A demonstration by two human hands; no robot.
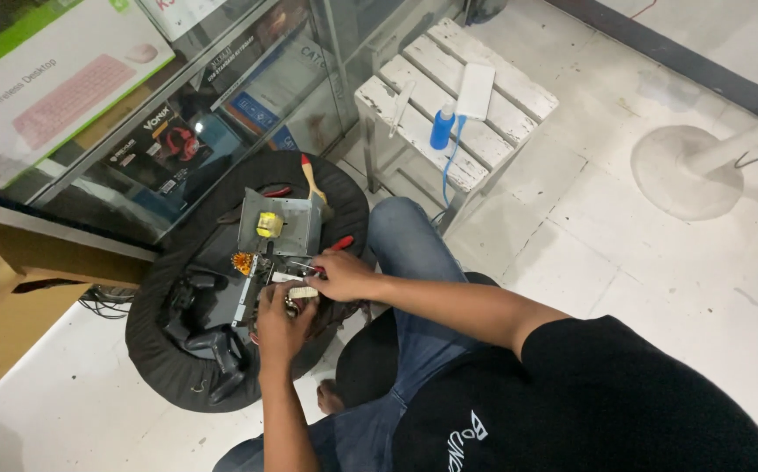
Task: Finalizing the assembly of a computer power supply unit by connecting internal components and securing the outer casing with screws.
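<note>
Small pale rectangular part point(302, 292), held level, pinched at its near end, far end poking out toward the other grip. Thin metal tool point(304, 267), red-handled, clasped near its rear, shaft running level away from the grip, tip just above the pale part. Grey metal chassis point(287, 229), opened, tilted, lying just beyond both grips, with a yellow component point(266, 225) upright on its plate. Orange-gold coil point(243, 261) just beside that plate, beyond the grip on the pale part. Exact contact between tool tip and part too small to tell.
</note>
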